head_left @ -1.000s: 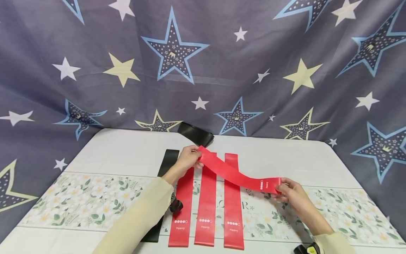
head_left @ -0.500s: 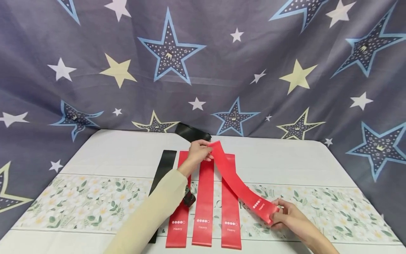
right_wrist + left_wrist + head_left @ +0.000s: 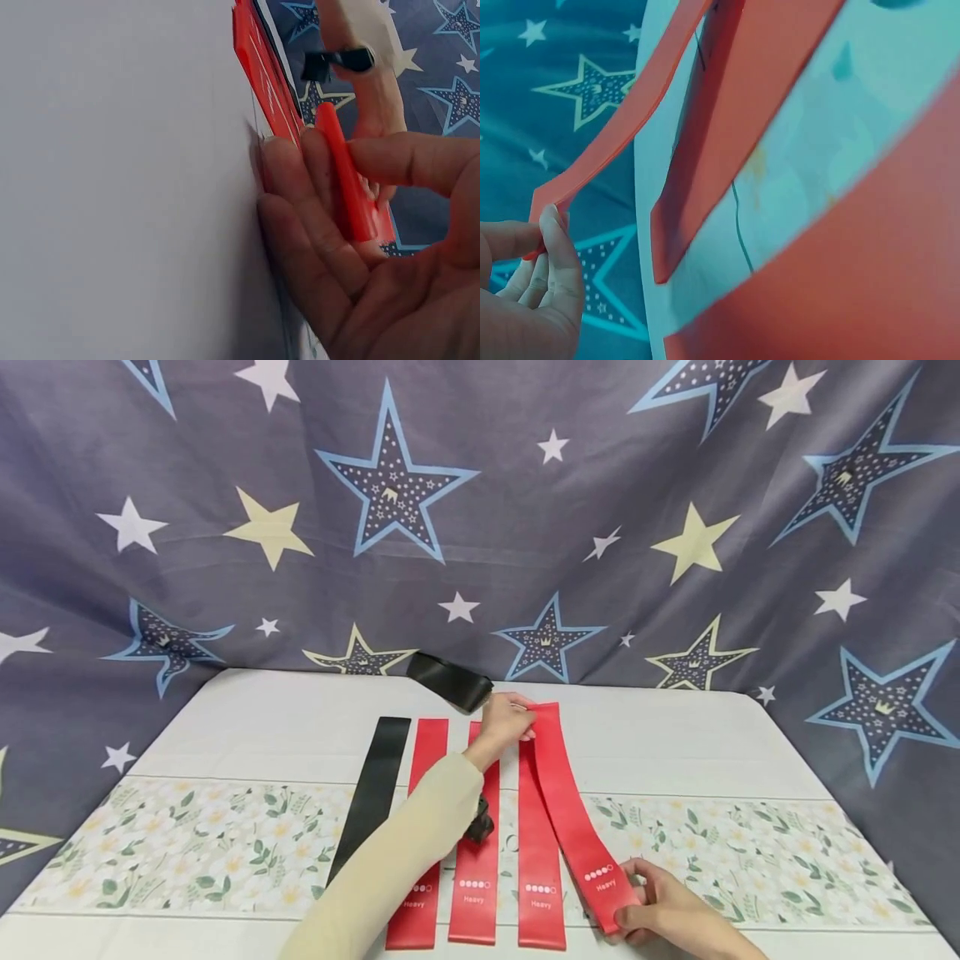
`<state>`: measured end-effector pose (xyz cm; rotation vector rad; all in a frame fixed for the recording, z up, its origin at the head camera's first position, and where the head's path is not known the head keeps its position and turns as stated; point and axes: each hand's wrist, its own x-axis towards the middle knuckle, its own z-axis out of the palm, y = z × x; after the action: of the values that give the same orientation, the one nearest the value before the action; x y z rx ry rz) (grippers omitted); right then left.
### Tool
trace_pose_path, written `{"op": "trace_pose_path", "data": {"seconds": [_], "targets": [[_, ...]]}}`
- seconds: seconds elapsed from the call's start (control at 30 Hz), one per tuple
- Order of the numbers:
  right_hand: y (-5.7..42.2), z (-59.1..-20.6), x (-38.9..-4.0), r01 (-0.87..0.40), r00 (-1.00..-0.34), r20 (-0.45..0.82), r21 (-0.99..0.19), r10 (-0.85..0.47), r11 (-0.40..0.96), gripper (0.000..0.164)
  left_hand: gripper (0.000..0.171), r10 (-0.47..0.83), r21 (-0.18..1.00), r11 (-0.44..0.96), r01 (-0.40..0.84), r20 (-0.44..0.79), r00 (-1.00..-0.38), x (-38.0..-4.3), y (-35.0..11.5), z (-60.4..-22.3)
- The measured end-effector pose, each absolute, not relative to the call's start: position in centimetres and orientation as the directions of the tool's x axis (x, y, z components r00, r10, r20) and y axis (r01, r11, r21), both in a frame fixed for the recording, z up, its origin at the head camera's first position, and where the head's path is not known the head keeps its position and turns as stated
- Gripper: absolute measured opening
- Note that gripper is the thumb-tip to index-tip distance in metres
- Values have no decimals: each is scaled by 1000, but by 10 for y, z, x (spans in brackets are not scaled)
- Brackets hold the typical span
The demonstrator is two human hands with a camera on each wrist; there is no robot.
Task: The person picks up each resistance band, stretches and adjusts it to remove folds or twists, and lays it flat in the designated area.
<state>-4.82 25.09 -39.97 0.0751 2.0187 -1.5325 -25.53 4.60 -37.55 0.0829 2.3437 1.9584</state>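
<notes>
A red resistance band [image 3: 568, 793] marked "Heavy" is stretched between my hands, slanting from the back middle to the front right. My left hand [image 3: 506, 720] pinches its far end between thumb and fingers, raised off the table in the left wrist view. The near end, with white lettering, is gripped by my right hand [image 3: 663, 912], whose fingers [image 3: 307, 225] are right at the table top. Just left of the held band, and partly under it, lies another red band [image 3: 538, 860]. Two more lie further left: a middle red band [image 3: 472, 860] and a left red band [image 3: 429, 752], partly behind my left forearm.
A flat black band [image 3: 378, 768] lies left of the red ones, its near end hidden by the sleeve. Behind them is a folded black band [image 3: 450, 681]. The white table [image 3: 660, 735] has a floral strip and meets a starry curtain [image 3: 480, 527].
The held band has swung from lying crosswise to nearly parallel with the others. My left hand has moved right; my right hand has come toward the front edge and slightly left.
</notes>
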Motion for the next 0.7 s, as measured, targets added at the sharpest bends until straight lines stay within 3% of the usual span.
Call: {"op": "trace_pose_path", "data": {"seconds": [0.3,0.7], "targets": [[242,-400,-40,479,-777,-527,-850,-345,220,43,15,128,971,241,-2,-34,-991,-254,72,-381],[237,-400,-35,545,-760,-579,-815,-295,195,49,13,128,960,281,0,-38,-991,-256,93,-394]]}}
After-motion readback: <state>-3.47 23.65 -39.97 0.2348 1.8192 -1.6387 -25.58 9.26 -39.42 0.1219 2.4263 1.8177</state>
